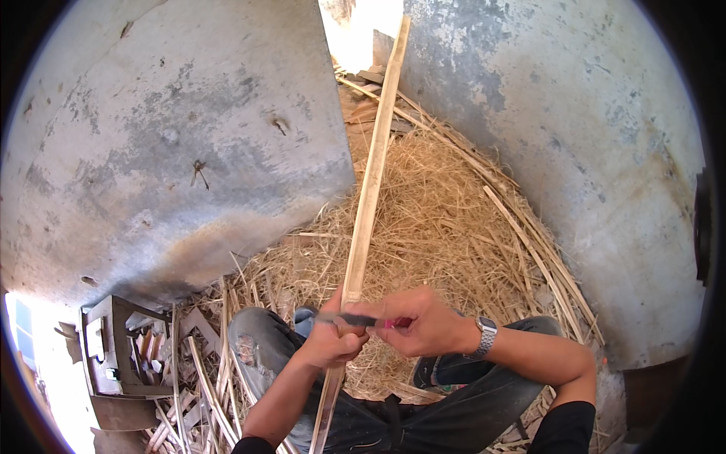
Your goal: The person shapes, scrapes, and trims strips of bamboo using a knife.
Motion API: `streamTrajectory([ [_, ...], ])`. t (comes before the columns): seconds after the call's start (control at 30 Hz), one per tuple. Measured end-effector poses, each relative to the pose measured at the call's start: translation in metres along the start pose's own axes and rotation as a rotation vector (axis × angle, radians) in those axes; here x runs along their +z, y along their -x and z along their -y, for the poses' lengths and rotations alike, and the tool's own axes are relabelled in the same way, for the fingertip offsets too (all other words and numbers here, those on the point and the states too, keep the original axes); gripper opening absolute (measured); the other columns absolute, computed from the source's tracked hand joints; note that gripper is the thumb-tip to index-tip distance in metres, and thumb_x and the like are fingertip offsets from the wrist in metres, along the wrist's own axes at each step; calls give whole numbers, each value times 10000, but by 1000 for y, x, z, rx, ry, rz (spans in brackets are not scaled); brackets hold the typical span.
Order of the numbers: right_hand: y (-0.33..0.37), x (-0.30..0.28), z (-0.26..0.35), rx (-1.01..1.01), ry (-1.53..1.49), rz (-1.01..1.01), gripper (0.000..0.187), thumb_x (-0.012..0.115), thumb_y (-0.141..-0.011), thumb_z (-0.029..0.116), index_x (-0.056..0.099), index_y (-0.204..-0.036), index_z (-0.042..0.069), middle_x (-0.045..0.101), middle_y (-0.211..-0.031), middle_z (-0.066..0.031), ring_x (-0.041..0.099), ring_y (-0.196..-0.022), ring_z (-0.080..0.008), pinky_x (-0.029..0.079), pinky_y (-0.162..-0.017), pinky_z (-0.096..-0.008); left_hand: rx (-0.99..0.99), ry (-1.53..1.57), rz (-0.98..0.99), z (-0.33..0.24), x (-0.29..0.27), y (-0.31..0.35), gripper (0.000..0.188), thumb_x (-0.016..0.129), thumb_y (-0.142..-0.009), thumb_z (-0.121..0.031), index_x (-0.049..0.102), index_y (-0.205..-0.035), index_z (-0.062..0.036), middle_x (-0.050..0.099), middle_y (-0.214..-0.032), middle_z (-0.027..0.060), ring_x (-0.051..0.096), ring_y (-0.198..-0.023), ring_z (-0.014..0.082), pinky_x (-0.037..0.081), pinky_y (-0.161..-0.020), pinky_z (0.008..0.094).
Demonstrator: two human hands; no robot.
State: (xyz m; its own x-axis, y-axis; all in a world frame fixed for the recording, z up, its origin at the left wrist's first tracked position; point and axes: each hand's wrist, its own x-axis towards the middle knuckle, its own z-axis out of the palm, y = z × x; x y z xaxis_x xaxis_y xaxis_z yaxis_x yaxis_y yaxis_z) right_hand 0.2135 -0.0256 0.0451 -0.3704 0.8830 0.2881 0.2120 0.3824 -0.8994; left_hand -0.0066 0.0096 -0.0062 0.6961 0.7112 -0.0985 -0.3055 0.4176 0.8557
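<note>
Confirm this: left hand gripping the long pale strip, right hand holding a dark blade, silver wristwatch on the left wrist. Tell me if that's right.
The wrist is wrong: the head view shows the silver wristwatch on the right wrist. The left hand grips the long pale strip; the right hand holds the dark blade.

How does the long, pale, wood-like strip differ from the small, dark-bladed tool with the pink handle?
The pale wood-like strip spans nearly the whole picture height, while the dark-bladed, pink-handled tool is far shorter. The strip points away from the person; the tool lies crosswise to it. The left hand grips the strip, the right hand the tool. Both are narrow.
</note>
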Motion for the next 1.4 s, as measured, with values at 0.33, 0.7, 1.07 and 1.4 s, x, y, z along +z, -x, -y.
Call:
streamTrajectory([
  [0.33,-13,-41,-9,180,38,-540,623,880,-821,194,644,-1384,69,505,-711,94,403,-635,-11,349,-553,-209,-442,1073,595,18,-7,6,564,347,-1073,-578,418,-1264,-51,389,-656,24,340,-425,38,270,-320,202],
  [0.7,-11,-52,-7,-81,367,-591,443,720,-931,92,647,-1366,46,682,-759,-87,503,-554,-111,420,-541,-263,-326,349,70,9,19,-2,411,336,-1122,-410,509,-1156,-39,437,-575,47,398,-373,125,376,-315,245],
  [1.07,-13,-122,-39,-14,608,-763,432,620,-951,20,661,-1369,120,559,-637,-91,453,-531,-115,399,-524,-295,-399,130,89,7,19,3,566,314,-1123,-446,407,-1505,-40,358,-469,-21,321,-339,82,296,-321,212],
  [1.4,-7,-153,-38,-53,753,-869,403,654,-936,19,687,-1327,111,554,-603,-155,425,-485,-120,375,-484,-308,-487,141,148,4,23,10,568,298,-1130,-422,403,-1519,-22,333,-462,-34,320,-343,67,277,-317,204],
])
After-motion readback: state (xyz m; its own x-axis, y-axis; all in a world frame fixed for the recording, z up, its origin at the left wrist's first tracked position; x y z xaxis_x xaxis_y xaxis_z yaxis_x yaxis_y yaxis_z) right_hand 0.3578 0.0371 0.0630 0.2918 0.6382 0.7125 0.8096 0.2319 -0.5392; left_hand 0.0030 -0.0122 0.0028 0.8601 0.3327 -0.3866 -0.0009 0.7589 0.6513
